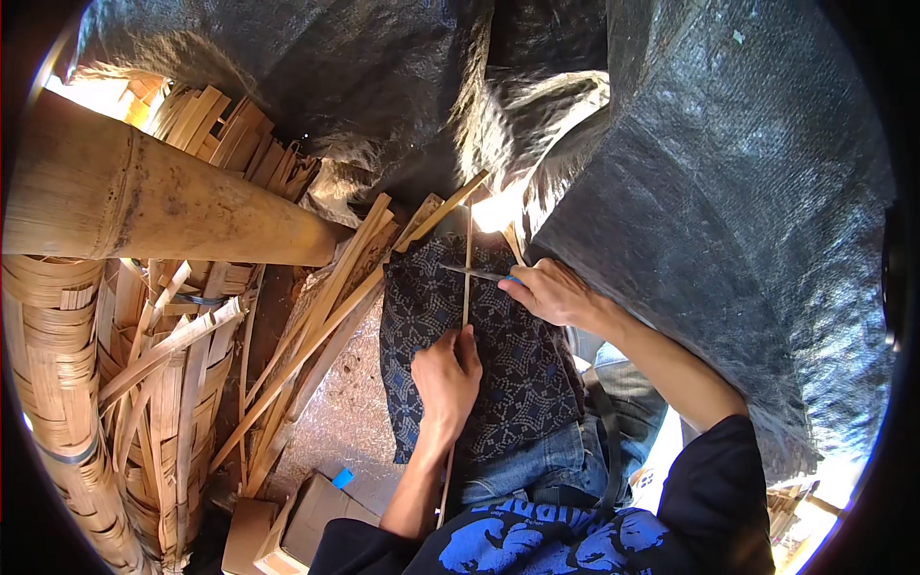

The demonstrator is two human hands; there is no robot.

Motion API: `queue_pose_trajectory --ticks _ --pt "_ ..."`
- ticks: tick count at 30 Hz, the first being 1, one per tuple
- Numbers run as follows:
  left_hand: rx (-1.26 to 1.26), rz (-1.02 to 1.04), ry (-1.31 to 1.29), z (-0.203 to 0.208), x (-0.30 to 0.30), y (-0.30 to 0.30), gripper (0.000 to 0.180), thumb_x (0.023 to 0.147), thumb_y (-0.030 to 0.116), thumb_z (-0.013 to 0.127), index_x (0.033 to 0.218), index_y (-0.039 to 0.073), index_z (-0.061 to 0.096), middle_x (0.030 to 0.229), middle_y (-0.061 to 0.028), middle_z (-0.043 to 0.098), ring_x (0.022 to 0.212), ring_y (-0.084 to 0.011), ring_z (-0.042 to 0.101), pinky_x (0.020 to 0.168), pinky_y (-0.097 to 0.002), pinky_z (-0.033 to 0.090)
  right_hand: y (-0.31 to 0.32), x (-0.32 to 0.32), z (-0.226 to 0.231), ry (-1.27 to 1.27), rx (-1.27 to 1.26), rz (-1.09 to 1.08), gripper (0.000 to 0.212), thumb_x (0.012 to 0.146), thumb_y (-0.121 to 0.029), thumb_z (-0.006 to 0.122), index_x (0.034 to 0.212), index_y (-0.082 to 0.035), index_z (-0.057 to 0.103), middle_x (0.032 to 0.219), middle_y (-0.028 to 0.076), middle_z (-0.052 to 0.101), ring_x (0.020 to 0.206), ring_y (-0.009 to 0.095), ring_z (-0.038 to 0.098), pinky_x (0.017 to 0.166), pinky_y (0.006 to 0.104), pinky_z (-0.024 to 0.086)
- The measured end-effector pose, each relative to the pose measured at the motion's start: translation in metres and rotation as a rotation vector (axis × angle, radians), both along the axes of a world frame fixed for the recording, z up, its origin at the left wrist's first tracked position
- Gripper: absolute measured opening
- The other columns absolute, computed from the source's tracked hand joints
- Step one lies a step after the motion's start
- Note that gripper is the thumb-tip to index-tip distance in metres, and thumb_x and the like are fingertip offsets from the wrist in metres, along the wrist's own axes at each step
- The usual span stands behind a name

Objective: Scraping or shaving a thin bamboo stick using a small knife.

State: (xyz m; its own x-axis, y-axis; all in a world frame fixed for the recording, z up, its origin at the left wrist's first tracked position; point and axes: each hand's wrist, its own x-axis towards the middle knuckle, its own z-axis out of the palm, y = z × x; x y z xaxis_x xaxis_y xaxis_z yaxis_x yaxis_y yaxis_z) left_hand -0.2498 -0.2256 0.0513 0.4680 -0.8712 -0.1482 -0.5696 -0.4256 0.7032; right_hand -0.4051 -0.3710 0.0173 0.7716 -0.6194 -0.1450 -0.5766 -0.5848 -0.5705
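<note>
A thin bamboo strip (468,251) runs lengthwise over the dark patterned cloth (517,383) on my lap. My left hand (447,376) is closed around the strip's middle, and its lower end shows beside my forearm. Higher up, my right hand (556,292) grips a knife, its handle mostly hidden in my fingers with a bit of blue showing. The knife's narrow blade (479,273) points left and crosses the strip, apparently touching it.
A thick bamboo pole (172,201) juts in from the left above woven bamboo rolls (53,335). Long split bamboo slats (316,331) lean beside the cloth. Dark tarpaulin (709,211) hangs close at the right and behind. A cardboard box (321,522) sits at lower left.
</note>
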Motion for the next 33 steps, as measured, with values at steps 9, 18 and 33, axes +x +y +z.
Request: queue_pose_trajectory --ticks 9,18,33 --pt "0.029 0.064 0.180 0.004 0.005 -0.002 0.028 0.091 0.021 0.057 0.076 0.000 0.068 0.056 -0.0166 0.059 0.048 -0.0287 0.060 0.048 -0.0372 0.042 -0.009 0.008 -0.017 0.059 -0.064 0.042 0.036 0.093 -0.033 0.057 0.076 -0.001 0.054 0.050 0.019 0.047 0.044 0.036 0.047 0.043 0.0430 0.039" --pt "0.068 0.036 0.277 0.015 0.002 0.006 0.032 0.093 0.024 0.056 0.075 0.001 0.069 0.046 -0.0092 0.049 0.039 -0.0159 0.045 0.043 -0.0337 0.030 -0.054 0.004 -0.022 0.145 0.165 -0.274 0.040 0.099 -0.034 0.046 0.081 0.001 0.057 0.065 0.021 0.053 0.056 0.034 0.051 0.060 0.0470 0.043" --pt "0.063 0.047 0.695 -0.004 0.019 -0.011 0.039 0.100 0.023 0.045 0.078 -0.003 0.065 0.050 0.0016 0.044 0.046 -0.0052 0.037 0.044 -0.0258 0.027 0.015 -0.002 0.020 -0.211 0.098 0.043 0.035 0.094 -0.028 0.057 0.072 -0.002 0.056 0.043 0.014 0.046 0.033 0.026 0.043 0.036 0.0404 0.033"
